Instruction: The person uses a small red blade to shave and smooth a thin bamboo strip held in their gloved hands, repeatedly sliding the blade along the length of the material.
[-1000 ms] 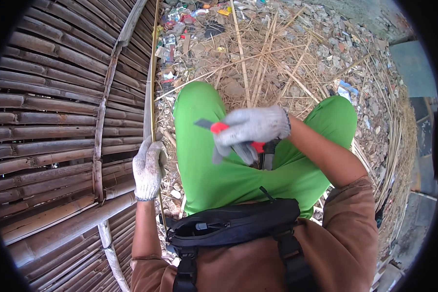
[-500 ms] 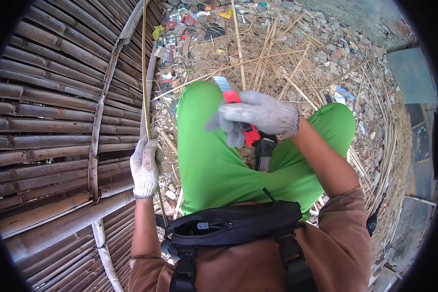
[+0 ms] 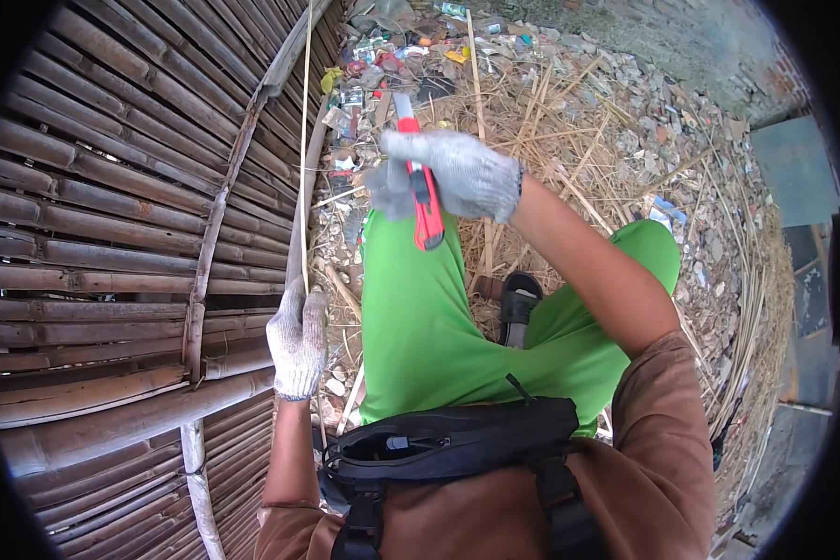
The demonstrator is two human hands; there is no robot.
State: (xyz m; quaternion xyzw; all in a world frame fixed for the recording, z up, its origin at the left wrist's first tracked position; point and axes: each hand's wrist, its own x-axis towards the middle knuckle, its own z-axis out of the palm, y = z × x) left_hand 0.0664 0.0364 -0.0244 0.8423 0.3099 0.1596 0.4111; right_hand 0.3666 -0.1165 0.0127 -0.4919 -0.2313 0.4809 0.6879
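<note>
Swung forward and leftward over the last half second, the right grip (image 3: 465,175) shows over the far end of the left knee (image 3: 394,257), farther from the black waist bag (image 3: 457,441), and the red cutter (image 3: 428,217) has gone along. Its gloved fingers are closed round the handle, blade (image 3: 402,105) extended and pointing away from the body, butt end hanging over the green trousers (image 3: 555,373). Beside the bamboo wall (image 3: 103,252), the left grip (image 3: 297,347) looks to be pinching a long pale strip (image 3: 305,168), most of which runs up beyond the glove; blade and strip are apart. What could go wrong, I'd judge, is a slip: a knit glove may have little bite on smooth plastic, so the cutter might turn, and with that blade bare, a skid could catch the left grip or the knee. Being long and thin, the strip may also bend or whip if pushed hard while steadied at only one place. Against the earlier frame, the cutter stands nearer upright, more of its handle shows, and the dark sandal (image 3: 511,313) is in plainer view
</note>
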